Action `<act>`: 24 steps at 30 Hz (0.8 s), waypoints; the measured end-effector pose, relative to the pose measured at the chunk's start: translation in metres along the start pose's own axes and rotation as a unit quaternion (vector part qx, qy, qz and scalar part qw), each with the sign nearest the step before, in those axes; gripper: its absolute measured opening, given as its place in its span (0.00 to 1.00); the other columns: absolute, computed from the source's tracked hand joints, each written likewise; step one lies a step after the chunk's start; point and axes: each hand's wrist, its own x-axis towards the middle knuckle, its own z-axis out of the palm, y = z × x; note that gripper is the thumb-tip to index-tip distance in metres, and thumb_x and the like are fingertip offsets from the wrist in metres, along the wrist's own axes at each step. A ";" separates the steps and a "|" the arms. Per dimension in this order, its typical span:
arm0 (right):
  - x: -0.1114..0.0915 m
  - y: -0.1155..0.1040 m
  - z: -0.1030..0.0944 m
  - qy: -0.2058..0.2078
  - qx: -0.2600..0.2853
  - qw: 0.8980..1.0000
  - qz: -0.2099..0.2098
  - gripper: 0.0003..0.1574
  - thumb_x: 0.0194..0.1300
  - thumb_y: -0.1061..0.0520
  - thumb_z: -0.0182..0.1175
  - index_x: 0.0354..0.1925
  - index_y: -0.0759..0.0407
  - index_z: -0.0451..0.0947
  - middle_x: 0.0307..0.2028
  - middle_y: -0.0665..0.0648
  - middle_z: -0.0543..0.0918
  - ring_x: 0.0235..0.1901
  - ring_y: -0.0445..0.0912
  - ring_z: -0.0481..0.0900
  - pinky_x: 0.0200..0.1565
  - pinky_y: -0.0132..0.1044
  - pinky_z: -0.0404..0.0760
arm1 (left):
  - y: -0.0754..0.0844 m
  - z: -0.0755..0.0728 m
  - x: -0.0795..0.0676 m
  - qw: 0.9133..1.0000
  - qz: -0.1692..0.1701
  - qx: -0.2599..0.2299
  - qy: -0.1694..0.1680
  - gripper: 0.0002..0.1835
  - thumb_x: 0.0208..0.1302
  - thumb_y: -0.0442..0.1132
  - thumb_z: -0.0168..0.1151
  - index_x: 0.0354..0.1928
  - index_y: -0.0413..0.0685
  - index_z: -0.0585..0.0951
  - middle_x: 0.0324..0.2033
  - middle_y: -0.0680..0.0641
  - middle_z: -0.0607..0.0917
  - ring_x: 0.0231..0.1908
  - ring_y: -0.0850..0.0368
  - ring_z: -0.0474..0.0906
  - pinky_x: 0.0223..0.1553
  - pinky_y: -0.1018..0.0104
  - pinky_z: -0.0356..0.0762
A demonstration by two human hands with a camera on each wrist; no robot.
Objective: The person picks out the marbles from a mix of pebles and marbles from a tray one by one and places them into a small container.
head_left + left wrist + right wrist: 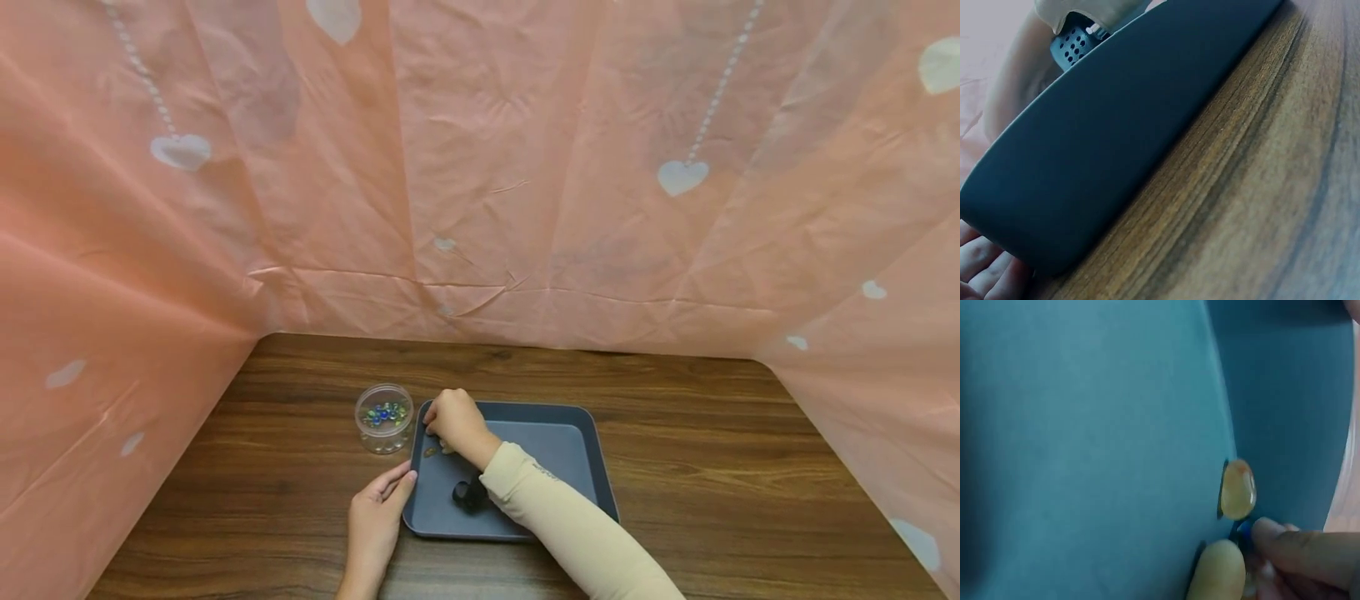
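A dark grey rectangular tray (pixel 551 446) lies on the wooden table. At its near-left side, my left hand (pixel 375 517) holds the edge, thumb tip at the rim; some of its fingers (pixel 988 269) show by the tray's outer wall in the left wrist view. My right hand (pixel 457 423) reaches into the far-left corner. There its fingers pinch a blue glass marble (pixel 1245 530), partly hidden between them. Right beside lies a smooth yellowish pebble (pixel 1238 490) against the tray wall, and a second pale yellow pebble (pixel 1217 575) sits close to the fingertips.
A clear round jar (pixel 385 417) with several blue and green marbles stands just left of the tray. A black device (pixel 468 495) shows under the right wrist. Pink curtain (pixel 480 167) with white hearts encloses the back and both sides of the table (pixel 697 450).
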 end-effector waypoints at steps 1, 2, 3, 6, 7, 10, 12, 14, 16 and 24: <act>0.000 0.003 -0.001 0.005 0.012 1.000 -0.003 0.02 0.52 0.62 0.75 0.28 0.57 0.91 0.28 0.54 0.91 0.28 0.45 0.86 0.32 0.30 0.82 | 0.000 0.000 0.000 1.000 0.000 0.001 0.000 0.17 0.65 0.40 0.68 0.50 0.36 0.85 0.47 0.36 0.88 0.40 0.77 0.80 0.41 0.83 0.77; 0.000 0.006 -0.002 0.009 0.026 1.000 -0.003 0.02 0.51 0.61 0.76 0.27 0.57 0.91 0.27 0.53 0.91 0.30 0.45 0.87 0.34 0.30 0.83 | 0.000 0.001 -0.001 1.000 0.000 0.000 -0.001 0.17 0.65 0.40 0.68 0.50 0.36 0.85 0.47 0.36 0.88 0.40 0.77 0.80 0.41 0.82 0.77; -0.001 0.009 -0.004 0.010 0.045 0.999 0.001 0.03 0.50 0.60 0.76 0.27 0.56 0.91 0.27 0.53 0.90 0.30 0.45 0.87 0.35 0.31 0.83 | 0.000 0.001 -0.001 1.000 0.001 0.001 -0.001 0.17 0.65 0.40 0.68 0.50 0.36 0.85 0.47 0.36 0.88 0.40 0.76 0.80 0.41 0.82 0.77; -0.002 0.021 -0.008 -0.002 0.122 0.992 0.030 0.04 0.51 0.57 0.77 0.28 0.56 0.91 0.27 0.54 0.90 0.30 0.43 0.87 0.34 0.30 0.82 | 0.000 0.002 -0.001 1.000 0.001 0.000 -0.003 0.17 0.65 0.40 0.68 0.50 0.36 0.85 0.47 0.36 0.88 0.40 0.75 0.81 0.41 0.82 0.77; -0.003 0.025 -0.010 -0.010 0.156 0.987 0.047 0.05 0.52 0.57 0.77 0.29 0.56 0.91 0.27 0.54 0.91 0.31 0.42 0.87 0.34 0.30 0.82 | 0.000 0.002 -0.001 1.000 0.001 0.001 -0.004 0.17 0.65 0.41 0.68 0.50 0.36 0.85 0.47 0.36 0.88 0.40 0.75 0.81 0.41 0.82 0.77; -0.006 0.035 -0.012 -0.043 0.303 0.946 0.110 0.09 0.55 0.59 0.74 0.35 0.62 0.90 0.31 0.59 0.91 0.30 0.40 0.87 0.34 0.31 0.84 | 0.000 0.002 -0.001 1.000 0.000 0.003 -0.002 0.17 0.65 0.41 0.68 0.50 0.36 0.85 0.47 0.36 0.88 0.40 0.75 0.81 0.41 0.83 0.77; -0.007 0.040 -0.013 -0.059 0.391 0.908 0.141 0.12 0.57 0.62 0.72 0.40 0.67 0.88 0.35 0.61 0.91 0.31 0.41 0.88 0.36 0.33 0.86 | 0.000 0.001 -0.001 1.000 0.001 0.007 0.001 0.16 0.65 0.40 0.68 0.50 0.36 0.85 0.47 0.36 0.88 0.40 0.76 0.81 0.41 0.83 0.76; -0.007 0.042 -0.014 -0.071 0.464 0.867 0.166 0.15 0.60 0.64 0.69 0.45 0.70 0.85 0.40 0.63 0.90 0.35 0.42 0.89 0.42 0.35 0.87 | 0.000 0.001 -0.001 1.000 0.001 0.009 0.004 0.16 0.65 0.40 0.68 0.50 0.36 0.85 0.47 0.36 0.88 0.40 0.76 0.80 0.41 0.83 0.76; -0.006 0.043 -0.017 -0.075 0.505 0.841 0.179 0.17 0.62 0.66 0.66 0.49 0.72 0.83 0.44 0.65 0.89 0.38 0.42 0.89 0.46 0.35 0.86 | -0.001 0.001 -0.001 1.000 0.003 0.011 0.005 0.16 0.64 0.40 0.68 0.49 0.36 0.86 0.46 0.36 0.88 0.40 0.76 0.80 0.41 0.83 0.76; 0.003 0.023 -0.031 -0.088 0.543 0.817 0.171 0.20 0.66 0.67 0.63 0.55 0.74 0.79 0.50 0.66 0.86 0.46 0.46 0.88 0.53 0.38 0.83 | -0.002 0.001 0.000 1.000 0.006 0.015 0.005 0.16 0.64 0.39 0.68 0.49 0.36 0.86 0.46 0.36 0.88 0.39 0.77 0.80 0.40 0.83 0.77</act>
